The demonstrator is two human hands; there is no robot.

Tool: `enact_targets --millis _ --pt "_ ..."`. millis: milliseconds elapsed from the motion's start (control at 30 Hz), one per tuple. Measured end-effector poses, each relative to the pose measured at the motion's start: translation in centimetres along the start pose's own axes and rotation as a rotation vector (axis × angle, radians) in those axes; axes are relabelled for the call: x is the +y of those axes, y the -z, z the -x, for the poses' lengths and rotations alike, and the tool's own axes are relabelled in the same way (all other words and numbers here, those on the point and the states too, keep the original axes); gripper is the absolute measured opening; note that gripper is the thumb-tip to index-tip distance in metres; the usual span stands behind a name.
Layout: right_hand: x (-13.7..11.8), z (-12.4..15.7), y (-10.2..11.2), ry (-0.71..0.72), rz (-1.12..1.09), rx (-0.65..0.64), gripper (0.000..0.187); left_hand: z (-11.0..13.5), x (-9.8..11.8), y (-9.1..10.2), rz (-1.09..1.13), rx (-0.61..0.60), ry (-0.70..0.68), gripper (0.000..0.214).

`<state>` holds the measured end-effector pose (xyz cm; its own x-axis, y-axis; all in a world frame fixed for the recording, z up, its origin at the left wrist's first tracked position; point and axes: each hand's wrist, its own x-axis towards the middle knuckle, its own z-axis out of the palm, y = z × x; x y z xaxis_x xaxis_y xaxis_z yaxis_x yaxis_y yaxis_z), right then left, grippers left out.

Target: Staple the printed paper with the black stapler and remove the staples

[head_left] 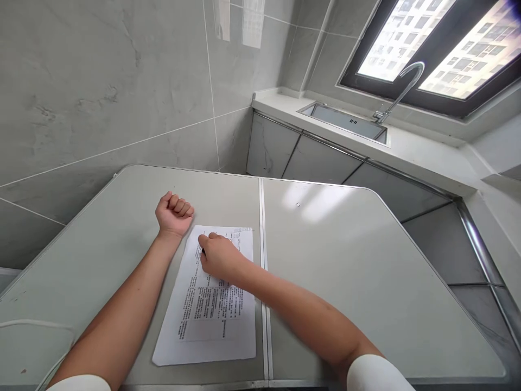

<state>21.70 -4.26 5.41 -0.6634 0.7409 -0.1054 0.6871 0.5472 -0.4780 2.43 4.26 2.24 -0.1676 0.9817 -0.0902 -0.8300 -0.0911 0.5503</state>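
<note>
The printed sheet (215,331) lay at five o'clock from the fisted left hand (174,214), its twelve-o'clock half beneath the right hand (220,258), which, apart from the left, clasped a mostly hidden dark object (203,251).

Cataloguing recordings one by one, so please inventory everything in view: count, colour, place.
Table: 1, pale grey, foreground
Printed paper: 1 or more, white, on table
Small item: 1, dark, in right hand
Cord: 1, white, lower left
Tiled walls: 2, grey, background
Counter: 1, white, upper right
Sink: 1, silvery, in counter
Faucet: 1, silvery, beside sink
Cabinet doors: several, grey, below counter
Window: 1, dark-framed, upper right
Building: at least 1, pale, outside
Left hand: 1, bare fist, beside paper
Right hand: 1, bare, over paper
Forearms: 2, bare, lower half
Sleeves: 2, white, bottom edge
</note>
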Motion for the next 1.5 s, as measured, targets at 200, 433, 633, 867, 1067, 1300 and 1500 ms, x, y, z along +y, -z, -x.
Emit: enact_targets --millis 200,433,633,867,1067,1300,1500 --pt "-0.4 -0.3 0.2 0.041 -0.101 0.06 0.025 -0.4 -0.3 0.5 0.085 0.036 -0.132 0.055" --pt "15.3 3.5 8.5 -0.353 -0.144 0.578 0.017 -0.5 -0.7 0.5 0.111 0.021 -0.085 0.054" --pt "27.9 6.8 10.3 -0.666 -0.021 0.604 0.032 -0.6 -0.9 0.5 0.121 0.009 -0.06 0.054" --pt "28.9 6.1 9.1 -0.541 0.027 0.562 0.022 -0.3 -1.1 0.3 0.108 0.039 -0.047 0.053" --pt "27.6 3.4 9.1 -0.545 0.099 0.513 0.024 -0.4 -1.2 0.4 0.11 0.034 -0.042 0.054" --pt "23.4 0.7 9.0 -0.457 -0.122 0.614 0.017 -0.5 -1.3 0.5 0.105 0.022 -0.031 0.054" --pt "13.8 -6.3 4.7 -0.08 -0.217 0.473 0.021 -0.4 -1.4 0.3 0.037 0.041 -0.038 0.057"
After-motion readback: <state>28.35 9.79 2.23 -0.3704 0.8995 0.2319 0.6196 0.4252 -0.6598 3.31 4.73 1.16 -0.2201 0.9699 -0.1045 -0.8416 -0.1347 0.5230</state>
